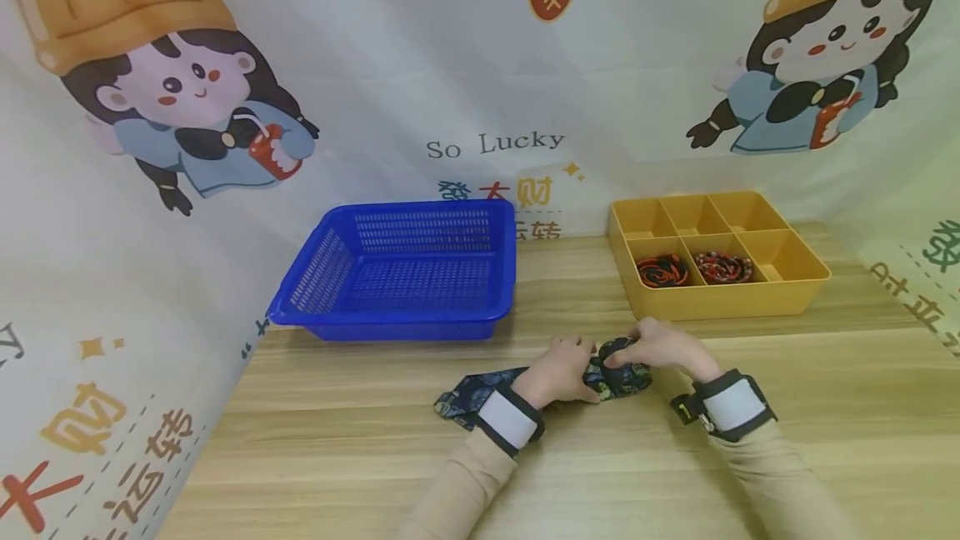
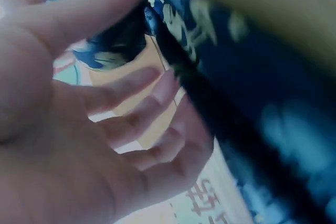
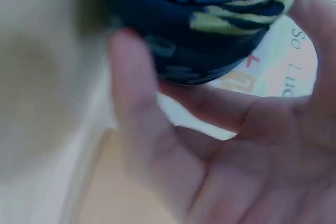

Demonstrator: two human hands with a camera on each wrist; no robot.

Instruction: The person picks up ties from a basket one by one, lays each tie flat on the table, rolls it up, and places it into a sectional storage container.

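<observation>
A dark blue necktie [image 1: 480, 388] with a pale yellow-green pattern lies on the table, its wide pointed end toward the left. Toward its right end the fabric is wound into a coil [image 3: 210, 51], layers showing on top. My right hand [image 1: 667, 348] holds this coil between thumb and fingers. Close to its left, my left hand [image 1: 558, 372] grips the tie, thumb at the near edge and fingers at the far edge. In the left wrist view, the tie's fabric [image 2: 262, 93] runs past the curled fingers. Part of the tie is hidden under the hands.
A blue mesh basket [image 1: 420, 330] stands behind the hands at left. At the back right is a yellow divided box [image 1: 727, 302]; two front compartments hold an orange-and-dark rolled tie [image 1: 663, 271] and a red-patterned rolled tie [image 1: 722, 267]. A printed cloth [image 1: 375, 65] hangs behind the table.
</observation>
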